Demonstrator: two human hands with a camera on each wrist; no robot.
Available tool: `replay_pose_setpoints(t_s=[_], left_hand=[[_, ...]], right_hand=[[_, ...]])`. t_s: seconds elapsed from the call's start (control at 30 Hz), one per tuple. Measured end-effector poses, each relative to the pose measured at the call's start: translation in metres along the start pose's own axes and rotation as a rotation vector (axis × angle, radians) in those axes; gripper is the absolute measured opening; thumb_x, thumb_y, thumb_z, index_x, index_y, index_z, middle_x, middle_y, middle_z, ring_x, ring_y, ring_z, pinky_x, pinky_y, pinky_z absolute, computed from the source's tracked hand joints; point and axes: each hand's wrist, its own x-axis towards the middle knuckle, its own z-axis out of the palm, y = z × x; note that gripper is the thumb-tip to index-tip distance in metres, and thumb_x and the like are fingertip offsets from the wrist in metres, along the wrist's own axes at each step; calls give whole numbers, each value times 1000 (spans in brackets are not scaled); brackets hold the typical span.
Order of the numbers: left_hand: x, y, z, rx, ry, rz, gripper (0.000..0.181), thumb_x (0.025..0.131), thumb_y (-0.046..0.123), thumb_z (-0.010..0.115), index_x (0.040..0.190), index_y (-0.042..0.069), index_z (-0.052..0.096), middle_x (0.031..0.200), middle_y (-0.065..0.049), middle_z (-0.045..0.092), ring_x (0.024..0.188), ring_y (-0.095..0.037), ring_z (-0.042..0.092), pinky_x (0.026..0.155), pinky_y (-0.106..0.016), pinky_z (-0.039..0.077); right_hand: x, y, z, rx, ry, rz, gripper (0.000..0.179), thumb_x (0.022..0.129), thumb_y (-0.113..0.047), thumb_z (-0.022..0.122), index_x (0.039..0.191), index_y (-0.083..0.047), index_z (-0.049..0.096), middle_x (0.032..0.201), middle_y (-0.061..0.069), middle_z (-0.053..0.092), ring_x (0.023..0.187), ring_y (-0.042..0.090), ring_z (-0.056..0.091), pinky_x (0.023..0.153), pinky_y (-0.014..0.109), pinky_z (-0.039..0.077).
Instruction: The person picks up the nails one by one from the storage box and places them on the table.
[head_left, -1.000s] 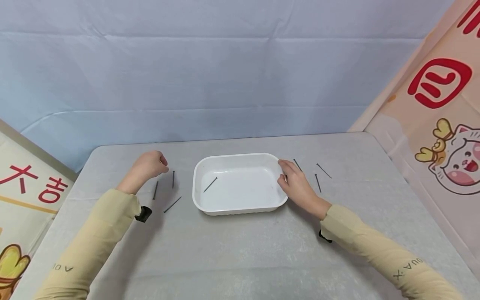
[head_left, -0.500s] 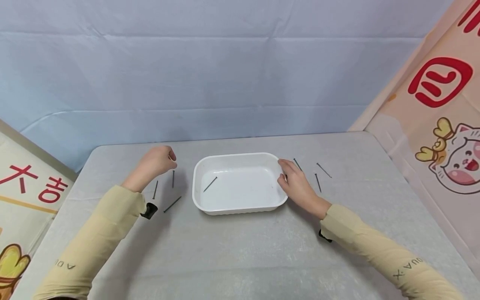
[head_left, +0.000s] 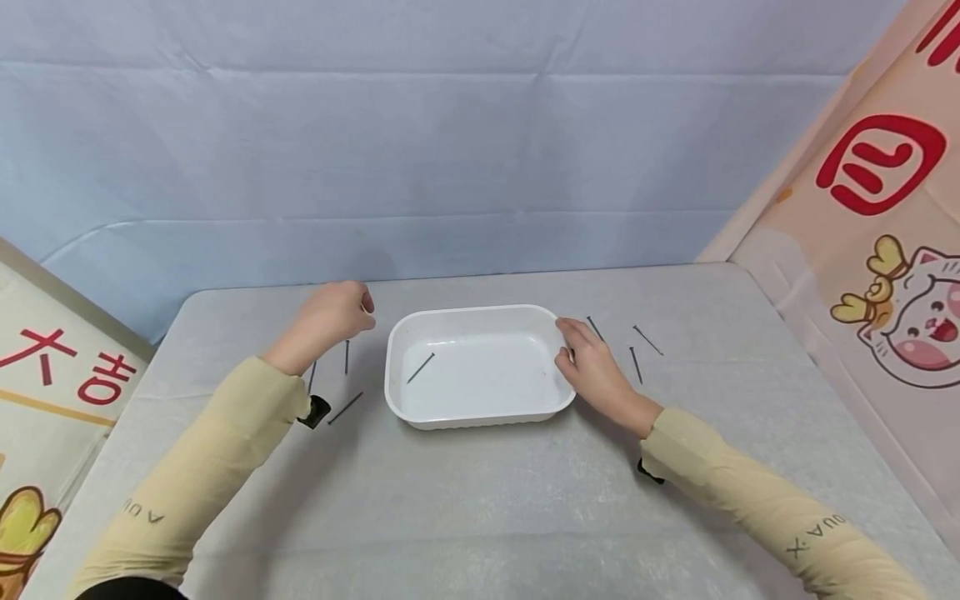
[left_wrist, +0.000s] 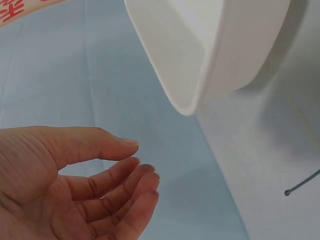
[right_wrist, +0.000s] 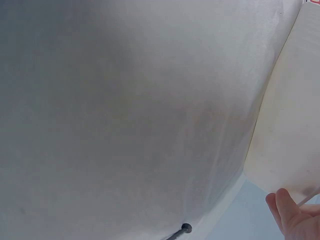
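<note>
A white rectangular plastic tray (head_left: 480, 422) stands on the grey table, with one dark nail (head_left: 421, 368) lying in it towards the left. My right hand (head_left: 600, 375) holds the tray's right rim; in the right wrist view its fingers (right_wrist: 284, 202) lie against the outer wall. Left of the tray, my left hand (head_left: 330, 321) hovers above the table, and the left wrist view finds nothing between its loosely curled fingers and thumb. Beneath and beside it lie three nails, one (head_left: 347, 358) upright in view, one (head_left: 345, 408) slanting, one (head_left: 312, 377) partly hidden by the wrist.
Right of the tray lie three more nails: one (head_left: 595, 328) close to my right hand, one (head_left: 648, 340) farther out, one (head_left: 636, 365) nearer. A pale blue cloth (head_left: 450, 167) hangs behind the table (head_left: 487, 517). Printed banners flank both sides.
My left hand has moved right and away from me, up towards the tray's far left corner. The right hand, the tray and the nails have stayed put.
</note>
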Motion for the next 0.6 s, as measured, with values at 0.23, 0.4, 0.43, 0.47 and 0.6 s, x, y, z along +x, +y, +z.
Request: replay_pose_setpoints(t_s=[0.23,0.4,0.43,0.47,0.6], left_hand=[[5,11,1,23,-15,23,26,82,8,55,105,-4,59,103,-17,60,83,-27,57,70,-38,48],[9,18,3,49,-17,38,26,82,7,57,105,-3,60,103,-16,61,83,-27,58,69,-37,49],[10,20,3,54,-20,41,26,81,7,57,106,-3,60,104,-16,61,83,-27,58,69,-37,49],[10,22,3,57,-22,42,27,81,7,57,106,-3,60,104,-16,61,84,-27,58,70,-37,49],[13,26,5,63,-33,48,27,81,7,57,107,-2,60,105,-15,61,87,-27,58,71,-37,49]], right_hand=[[0,0,0,-1,-3,2,43,84,2,48,125,14,45,125,26,46,93,27,57,72,31,52],[0,0,1,0,-5,7,43,84,2,48,125,14,44,126,27,46,99,30,56,75,32,52],[0,0,1,0,-5,7,42,85,2,47,125,14,44,126,27,46,100,30,55,75,32,52],[0,1,1,0,-6,7,42,85,2,47,125,14,44,126,27,45,100,30,55,75,32,52],[0,0,1,3,-9,11,42,85,1,47,125,14,44,126,26,45,101,30,55,75,33,52]])
